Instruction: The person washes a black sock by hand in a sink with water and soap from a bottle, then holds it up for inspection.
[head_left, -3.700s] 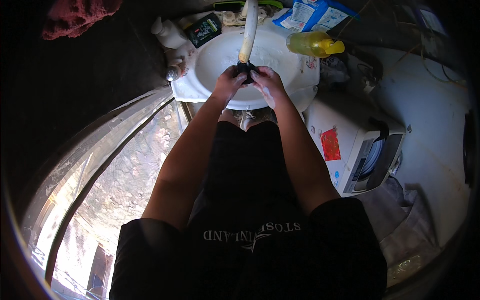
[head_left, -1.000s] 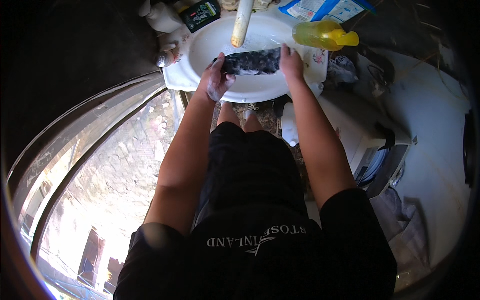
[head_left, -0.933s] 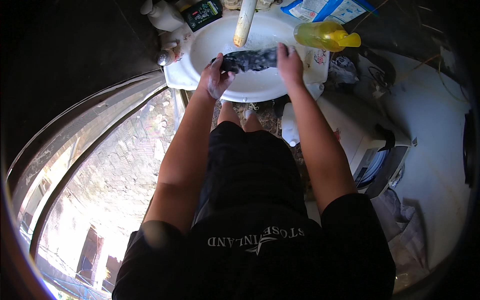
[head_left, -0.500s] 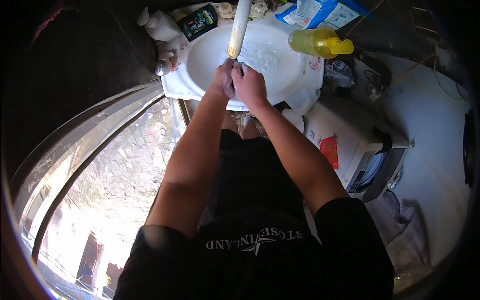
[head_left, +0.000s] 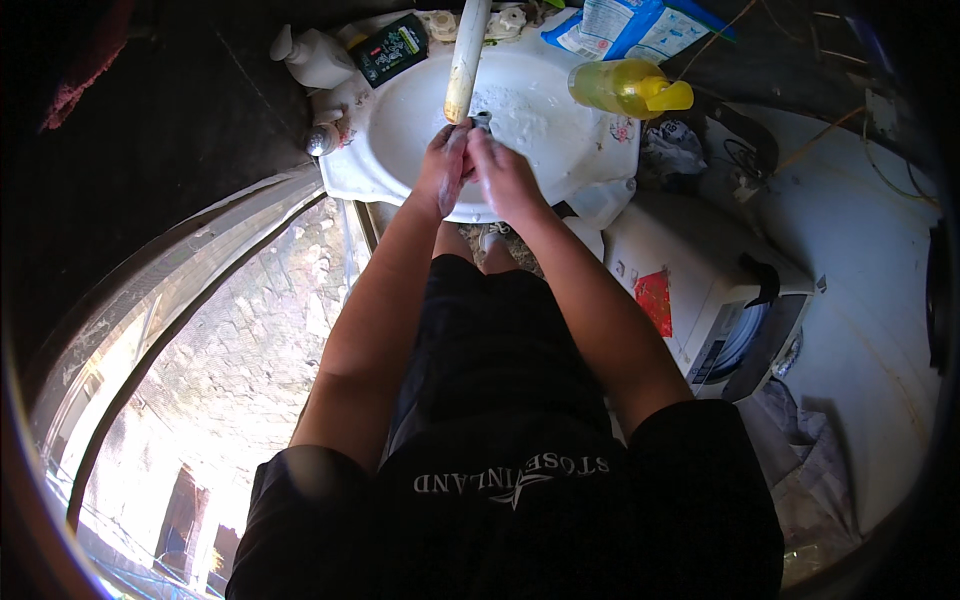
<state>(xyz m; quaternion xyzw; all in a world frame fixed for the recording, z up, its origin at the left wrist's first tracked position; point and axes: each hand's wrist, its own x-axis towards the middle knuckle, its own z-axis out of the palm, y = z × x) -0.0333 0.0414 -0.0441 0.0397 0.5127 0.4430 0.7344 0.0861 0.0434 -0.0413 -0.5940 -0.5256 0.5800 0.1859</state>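
Over the near part of a white oval washbasin [head_left: 400,120], my two hands are close together, just below the end of a white pipe [head_left: 466,70]. My left hand [head_left: 440,172] is held on edge, its fingers stretched toward the pipe end. Against its palm side rests my right hand [head_left: 504,178], fingers also extended. White lather or wetness shows on both hands. Nothing held can be made out between them, though the palms are partly hidden. A small dark grey fitting [head_left: 482,121] shows just beyond the fingertips. Foamy water [head_left: 520,110] covers part of the bowl.
On the rim stand a white pump bottle [head_left: 318,58], a dark green box [head_left: 390,50], a small shaker-like jar [head_left: 322,139] and a yellow bottle [head_left: 625,88] lying sideways. Blue-and-white packets [head_left: 635,28] lie behind. A white washing machine [head_left: 700,270] is at right; a bright window [head_left: 230,330] at left.
My hands have loosened from a closer clasp. The right fingers have straightened and slid along the left hand, and the left palm has turned more on edge. The view has shifted slightly.
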